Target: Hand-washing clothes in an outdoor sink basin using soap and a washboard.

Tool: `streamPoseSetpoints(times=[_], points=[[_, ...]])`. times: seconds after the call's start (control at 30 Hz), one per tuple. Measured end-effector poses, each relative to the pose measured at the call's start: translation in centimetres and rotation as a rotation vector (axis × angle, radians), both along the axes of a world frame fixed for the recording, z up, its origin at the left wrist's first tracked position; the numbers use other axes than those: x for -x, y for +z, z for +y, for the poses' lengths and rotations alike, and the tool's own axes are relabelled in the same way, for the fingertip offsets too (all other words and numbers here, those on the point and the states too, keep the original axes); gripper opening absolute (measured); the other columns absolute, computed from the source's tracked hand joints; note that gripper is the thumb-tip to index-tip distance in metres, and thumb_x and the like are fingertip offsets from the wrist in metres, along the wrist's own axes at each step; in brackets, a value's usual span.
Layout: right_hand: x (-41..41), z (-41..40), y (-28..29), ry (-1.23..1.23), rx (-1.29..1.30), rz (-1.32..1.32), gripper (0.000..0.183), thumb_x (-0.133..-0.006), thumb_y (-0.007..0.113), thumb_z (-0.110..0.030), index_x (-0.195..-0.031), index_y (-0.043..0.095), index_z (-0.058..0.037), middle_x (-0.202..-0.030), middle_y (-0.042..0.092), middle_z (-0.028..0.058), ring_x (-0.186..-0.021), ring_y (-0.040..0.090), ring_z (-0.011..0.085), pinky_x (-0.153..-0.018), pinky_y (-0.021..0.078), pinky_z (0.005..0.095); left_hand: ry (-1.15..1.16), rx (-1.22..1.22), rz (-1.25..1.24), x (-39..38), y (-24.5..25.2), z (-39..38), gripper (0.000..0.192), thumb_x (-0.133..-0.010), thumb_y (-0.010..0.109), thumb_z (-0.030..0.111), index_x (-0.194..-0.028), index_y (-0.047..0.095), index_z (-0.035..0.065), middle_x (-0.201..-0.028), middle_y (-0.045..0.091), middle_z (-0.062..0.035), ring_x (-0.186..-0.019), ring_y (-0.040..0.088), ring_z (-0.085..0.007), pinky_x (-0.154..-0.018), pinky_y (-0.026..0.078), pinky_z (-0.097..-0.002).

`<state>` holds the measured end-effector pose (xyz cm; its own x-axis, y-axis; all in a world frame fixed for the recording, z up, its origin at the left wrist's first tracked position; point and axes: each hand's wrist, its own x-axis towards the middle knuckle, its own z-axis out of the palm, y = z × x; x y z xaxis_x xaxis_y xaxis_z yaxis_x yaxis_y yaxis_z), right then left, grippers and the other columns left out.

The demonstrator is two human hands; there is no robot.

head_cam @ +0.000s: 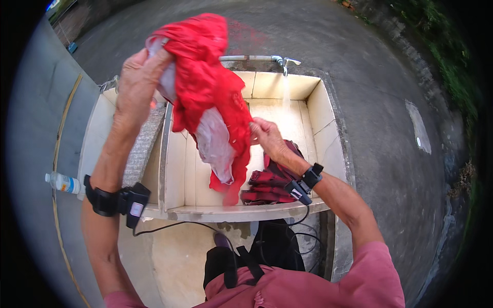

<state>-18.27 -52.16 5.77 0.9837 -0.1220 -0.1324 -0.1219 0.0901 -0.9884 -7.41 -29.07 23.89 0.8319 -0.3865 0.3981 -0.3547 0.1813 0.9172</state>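
A red garment with a pale lining hangs above a tiled sink. My left hand grips its upper left part, raised over the sink's divider. Lower down, my right hand pinches the garment's right edge between thumb and fingers. Below my right hand a dark red and black plaid cloth lies crumpled in the near right corner of the basin. Water runs from a metal tap at the far wall. The red garment hides part of the basin.
A ribbed washing slab slopes in the left compartment. A plastic bottle is at the left beside the sink. Black cables run from the wrist-worn devices past the sink's front edge. A pipe leads to the tap.
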Motion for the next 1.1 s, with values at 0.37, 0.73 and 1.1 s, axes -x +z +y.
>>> streamPoseSetpoints(times=[0.37,0.73,1.1], points=[[-4.2,-11.1,12.5,-0.641,0.673,-0.717,0.018,-0.093,0.051,-0.015,-0.101,0.063,-0.0041,-0.072,0.060,0.0134,-0.068,0.054,0.0116,-0.064,0.0451,0.0275,0.217,-0.090,-0.206,-8.3,1.8,0.7,0.039,-0.088,0.062,0.040,-0.103,0.064,0.0041,-0.087,0.065,0.0026,-0.076,0.056,-0.0065,-0.067,0.043,-0.0219],[5.8,-14.7,-9.4,0.427,1.404,0.211,0.024,-0.082,0.049,-0.021,-0.080,0.065,-0.0031,-0.069,0.064,0.0165,-0.068,0.064,0.0324,-0.067,0.0507,0.0436,-0.591,-1.500,-0.330,-0.3,-12.6,-1.5,0.035,-0.073,0.071,0.027,-0.100,0.062,0.0082,-0.082,0.063,-0.0178,-0.081,0.062,-0.0319,-0.075,0.050,-0.0386],[0.8,-17.0,-15.0,-0.268,0.910,0.388,0.039,-0.085,0.056,-0.027,-0.116,0.054,-0.0028,-0.106,0.060,0.0235,-0.100,0.059,0.0336,-0.082,0.0469,0.0401,-0.006,-1.100,-0.551,-1.0,-32.8,-13.6,0.029,-0.080,0.062,0.023,-0.102,0.057,0.0056,-0.097,0.061,-0.0217,-0.077,0.058,-0.0404,-0.072,0.049,-0.0445]])
